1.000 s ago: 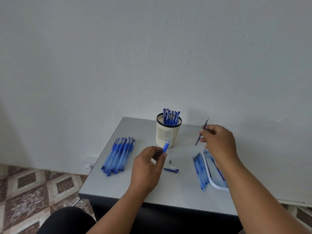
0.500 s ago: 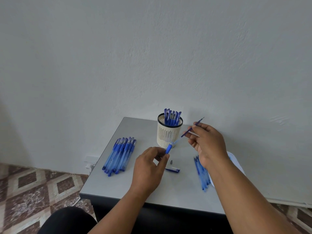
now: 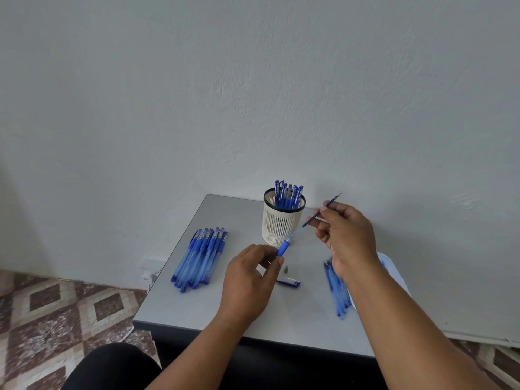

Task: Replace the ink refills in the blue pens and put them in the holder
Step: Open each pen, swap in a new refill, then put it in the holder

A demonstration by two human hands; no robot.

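**Refill going into the barrel, mid-swap**

So the left hand [image 3: 249, 273] pinches the blue pen barrel [image 3: 284, 245] by its grip end, tilted up toward the right hand [image 3: 344, 235], probably so the opening lines up. The right hand pinches the ink refill [image 3: 323, 211] between thumb and fingertips, other fingers loosely curled, and the refill looks partly slid in. The mesh pen holder [image 3: 283, 220] sits just beyond both hands. The pen's tip [image 3: 286, 269] and cap [image 3: 289, 283] lie beside the left hand, handy for reassembly. Loose refills [image 3: 336, 288] lie under the right wrist, and pens still to do [image 3: 201, 256] are off to the left.
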